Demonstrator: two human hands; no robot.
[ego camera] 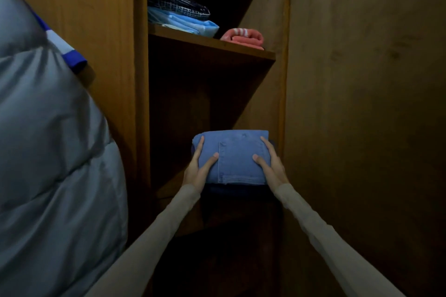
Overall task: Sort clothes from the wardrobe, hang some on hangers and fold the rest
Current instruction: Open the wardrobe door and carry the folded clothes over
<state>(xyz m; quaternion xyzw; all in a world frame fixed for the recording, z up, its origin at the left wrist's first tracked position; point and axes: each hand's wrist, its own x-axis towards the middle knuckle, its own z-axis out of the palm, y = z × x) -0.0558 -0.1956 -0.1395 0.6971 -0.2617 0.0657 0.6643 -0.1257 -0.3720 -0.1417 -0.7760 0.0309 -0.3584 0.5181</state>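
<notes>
Both hands, the left hand (198,168) and right hand (269,163), clasp the sides of a folded blue denim garment (233,155) at a dim lower wardrobe shelf (169,188), atop a darker folded item (237,189) mostly hidden beneath, while a grey puffer jacket (53,142) is cut off at left.
</notes>
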